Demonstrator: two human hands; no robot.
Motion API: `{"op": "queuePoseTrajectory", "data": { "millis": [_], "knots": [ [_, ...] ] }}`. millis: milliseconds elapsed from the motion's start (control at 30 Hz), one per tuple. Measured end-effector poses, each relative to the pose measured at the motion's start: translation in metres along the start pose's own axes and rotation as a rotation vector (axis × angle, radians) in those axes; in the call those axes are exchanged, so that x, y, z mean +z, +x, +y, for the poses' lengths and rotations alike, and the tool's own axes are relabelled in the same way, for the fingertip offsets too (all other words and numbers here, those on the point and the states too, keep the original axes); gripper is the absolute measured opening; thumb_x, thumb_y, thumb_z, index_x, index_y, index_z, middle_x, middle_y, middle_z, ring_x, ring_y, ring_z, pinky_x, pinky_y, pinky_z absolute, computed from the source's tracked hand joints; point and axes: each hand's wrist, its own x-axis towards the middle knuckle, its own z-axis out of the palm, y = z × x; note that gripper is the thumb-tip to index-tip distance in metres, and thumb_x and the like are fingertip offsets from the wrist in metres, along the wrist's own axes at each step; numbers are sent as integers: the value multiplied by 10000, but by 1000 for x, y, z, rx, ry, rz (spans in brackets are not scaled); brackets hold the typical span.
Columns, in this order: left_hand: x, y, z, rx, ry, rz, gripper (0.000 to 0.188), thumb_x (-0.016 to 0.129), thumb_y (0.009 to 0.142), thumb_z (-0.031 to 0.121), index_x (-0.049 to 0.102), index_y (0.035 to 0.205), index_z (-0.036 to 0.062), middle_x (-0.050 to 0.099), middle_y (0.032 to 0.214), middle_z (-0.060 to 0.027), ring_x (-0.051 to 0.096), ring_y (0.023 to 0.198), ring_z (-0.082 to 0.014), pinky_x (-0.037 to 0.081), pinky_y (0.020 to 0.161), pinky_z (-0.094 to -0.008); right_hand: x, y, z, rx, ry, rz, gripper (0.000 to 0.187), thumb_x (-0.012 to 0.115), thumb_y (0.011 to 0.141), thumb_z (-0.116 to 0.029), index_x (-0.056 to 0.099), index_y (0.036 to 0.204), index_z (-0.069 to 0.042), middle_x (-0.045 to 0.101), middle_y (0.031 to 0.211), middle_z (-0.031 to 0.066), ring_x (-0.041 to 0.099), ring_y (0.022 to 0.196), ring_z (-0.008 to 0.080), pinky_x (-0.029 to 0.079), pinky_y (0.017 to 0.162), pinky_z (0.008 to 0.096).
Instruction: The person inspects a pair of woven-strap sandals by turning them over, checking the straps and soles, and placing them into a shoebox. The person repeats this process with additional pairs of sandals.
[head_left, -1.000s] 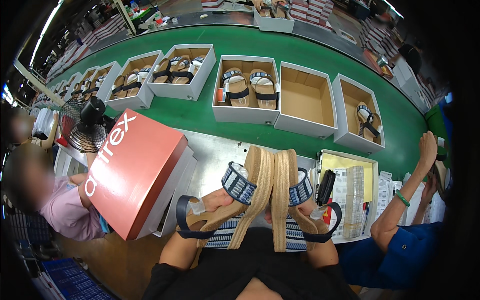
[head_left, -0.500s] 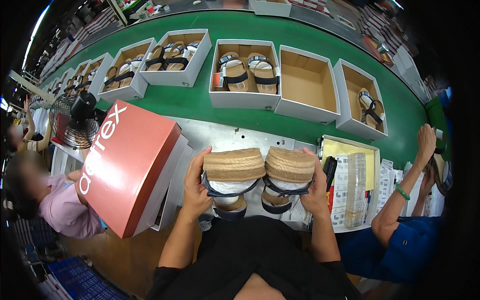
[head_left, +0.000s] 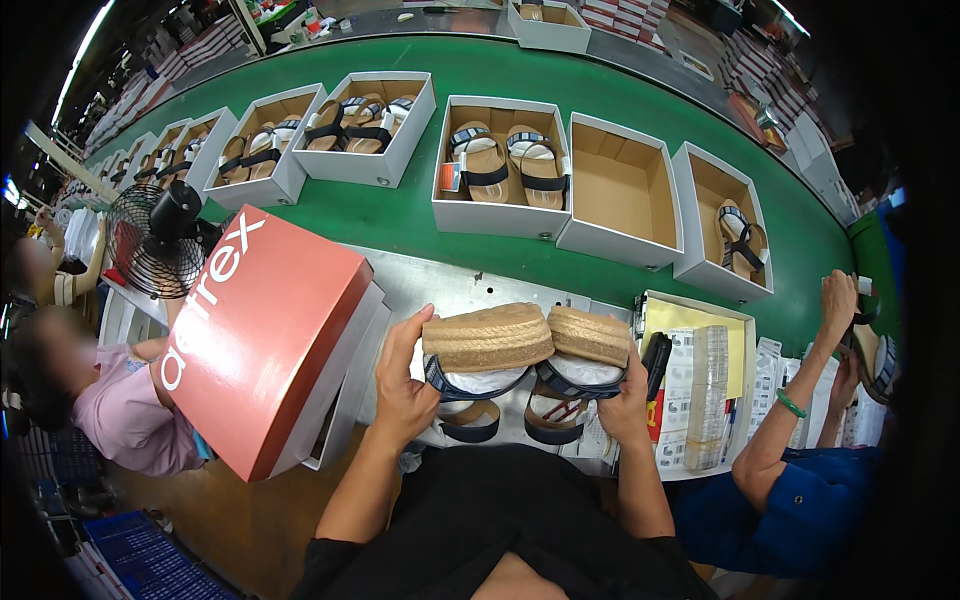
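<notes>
Side by side above the metal work surface (head_left: 420, 272), a pair of sandals is held with the woven, rope-wrapped soles turned up and outward. My left hand (head_left: 405, 385) is closed round the left sandal (head_left: 487, 340), thumb along its outer side. The right sandal (head_left: 590, 338) is gripped by my right hand (head_left: 628, 400) at its outer edge. White stuffing fills the space under the dark patterned straps of both, and their dark rear straps hang toward me. The inner ends of the two soles touch or nearly touch.
Open white shoe boxes stand along the green belt (head_left: 390, 225), several holding sandals; one box (head_left: 622, 195) is empty. Left of me leans a big red box lid (head_left: 265, 340) near a black fan (head_left: 160, 240). At right are a tray of papers (head_left: 705, 450) and a co-worker's arm (head_left: 800, 390).
The soles have tipped slightly, the right sandal now angled down to the right. Both hands have shifted a little to the right. The co-worker's hands have moved slightly lower.
</notes>
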Motion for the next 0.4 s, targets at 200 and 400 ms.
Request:
{"op": "queuePoseTrajectory", "data": {
  "millis": [200,400],
  "knots": [
    [-5,2,5,44,30,21,631,772,798,110,522,1371,27,611,1188,-167,612,1093,-320,471,952,-381,2,-3,-3,-82,-88,64,716,770,813,-77,434,1430,57,575,1361,196,576,1228,236,428,1055,347],
    [-2,0,-1,41,21,8,625,772,805,131,524,1369,31,605,1214,-166,609,1101,-318,468,961,-384,4,-5,-2,-193,-197,102,709,715,763,49,448,1421,46,561,1382,207,592,1225,275,438,1057,358]
  ]
}}
